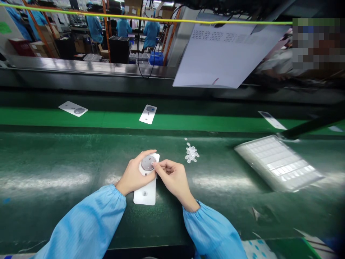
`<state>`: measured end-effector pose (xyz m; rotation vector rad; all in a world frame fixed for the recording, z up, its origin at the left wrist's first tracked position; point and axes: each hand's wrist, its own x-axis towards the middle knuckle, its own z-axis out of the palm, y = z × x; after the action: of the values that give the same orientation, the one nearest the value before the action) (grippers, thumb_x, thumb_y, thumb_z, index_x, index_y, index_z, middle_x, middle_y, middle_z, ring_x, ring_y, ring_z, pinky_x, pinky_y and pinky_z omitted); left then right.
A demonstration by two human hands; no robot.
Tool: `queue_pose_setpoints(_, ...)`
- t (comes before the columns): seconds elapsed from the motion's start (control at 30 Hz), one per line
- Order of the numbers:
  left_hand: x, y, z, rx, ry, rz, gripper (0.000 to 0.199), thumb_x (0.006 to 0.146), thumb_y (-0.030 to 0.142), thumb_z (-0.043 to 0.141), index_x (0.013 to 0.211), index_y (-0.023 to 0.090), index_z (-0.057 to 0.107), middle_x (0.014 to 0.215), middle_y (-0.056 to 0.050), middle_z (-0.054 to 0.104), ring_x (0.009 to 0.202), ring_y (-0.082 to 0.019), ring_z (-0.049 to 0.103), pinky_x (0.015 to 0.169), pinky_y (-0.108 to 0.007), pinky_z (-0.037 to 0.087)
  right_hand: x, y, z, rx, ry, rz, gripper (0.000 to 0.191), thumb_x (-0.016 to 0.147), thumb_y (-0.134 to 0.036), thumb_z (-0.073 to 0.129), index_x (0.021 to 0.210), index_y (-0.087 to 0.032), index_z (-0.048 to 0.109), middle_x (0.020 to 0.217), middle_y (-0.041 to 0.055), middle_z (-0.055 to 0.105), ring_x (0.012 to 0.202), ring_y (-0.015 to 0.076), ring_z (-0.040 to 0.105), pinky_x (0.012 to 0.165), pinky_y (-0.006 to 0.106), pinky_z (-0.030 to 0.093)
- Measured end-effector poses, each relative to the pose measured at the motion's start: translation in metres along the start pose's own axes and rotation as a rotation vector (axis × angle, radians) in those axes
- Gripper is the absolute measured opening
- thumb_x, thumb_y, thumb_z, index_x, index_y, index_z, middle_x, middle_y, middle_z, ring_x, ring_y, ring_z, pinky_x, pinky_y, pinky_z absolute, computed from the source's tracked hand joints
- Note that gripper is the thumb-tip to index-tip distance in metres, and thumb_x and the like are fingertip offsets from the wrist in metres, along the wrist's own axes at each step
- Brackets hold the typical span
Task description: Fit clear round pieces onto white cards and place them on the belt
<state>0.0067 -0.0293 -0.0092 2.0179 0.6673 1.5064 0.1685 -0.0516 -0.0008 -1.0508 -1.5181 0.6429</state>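
My left hand (133, 176) grips a white rectangular card (145, 196) on the green bench mat, with its fingers curled around the upper end. A round grey disc (148, 162) sits on that end of the card. My right hand (171, 180) reaches in from the right, with its finger and thumb pinched at the disc's edge. Whatever they hold is too small to make out. A loose heap of small clear round pieces (191, 153) lies just beyond my right hand.
A clear plastic tray (277, 163) with rows of cells lies at the right of the mat. Several similar white cards sit on a green conveyor belt (113, 120) beyond it. Past a steel rail (81, 66), people in blue smocks work among shelves.
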Motion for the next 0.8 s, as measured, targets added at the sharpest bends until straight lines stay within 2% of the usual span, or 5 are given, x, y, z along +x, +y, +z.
queue_pose_setpoints(0.17,-0.002,-0.001,0.001,-0.211,-0.020,-0.061,0.065,0.085,0.021,0.067,0.146,0.021,0.043,0.101,-0.006,0.069,0.078,-0.015,0.065,0.072,-0.025,0.055,0.003,-0.001,-0.004,0.016,0.016,0.031,0.046,0.074,-0.061,0.079,0.067,-0.016,0.068,0.060,0.0049,0.062,0.052,0.0128,0.047,0.048,0.025,0.035)
queue_pose_setpoints(0.33,-0.004,-0.001,0.003,-0.422,-0.026,-0.192,0.073,0.086,0.031,0.071,0.148,0.022,0.033,0.087,-0.004,0.068,0.066,-0.016,0.066,0.058,-0.023,0.054,0.012,-0.002,-0.011,0.070,0.005,0.101,0.055,0.060,-0.059,0.090,0.063,-0.018,0.054,0.055,-0.0016,0.052,0.050,0.0097,0.042,0.045,0.022,0.030)
queue_pose_setpoints(0.47,-0.002,0.000,0.002,-0.500,-0.016,-0.241,0.083,0.083,0.037,0.077,0.149,0.023,0.029,0.090,-0.006,0.070,0.069,-0.017,0.068,0.059,-0.024,0.057,0.015,-0.003,-0.014,0.111,-0.042,0.135,0.056,0.057,-0.057,0.093,0.079,-0.017,0.061,0.066,0.0002,0.060,0.052,0.0104,0.049,0.047,0.022,0.039)
queue_pose_setpoints(0.57,0.000,0.002,0.001,-0.552,-0.002,-0.257,0.090,0.082,0.040,0.080,0.151,0.022,0.025,0.091,-0.006,0.072,0.071,-0.017,0.069,0.062,-0.024,0.059,0.014,-0.004,-0.013,0.155,-0.091,0.126,0.052,0.064,-0.060,0.089,0.079,-0.016,0.064,0.068,0.0014,0.061,0.051,0.0097,0.050,0.046,0.022,0.040)
queue_pose_setpoints(0.8,0.003,0.005,0.002,-0.590,0.022,-0.246,0.092,0.082,0.040,0.082,0.151,0.020,0.024,0.089,-0.004,0.071,0.071,-0.016,0.069,0.065,-0.025,0.059,0.008,-0.010,-0.014,0.160,-0.098,0.081,0.051,0.069,-0.062,0.083,0.087,-0.015,0.073,0.067,0.0036,0.065,0.053,0.0129,0.054,0.050,0.026,0.047)
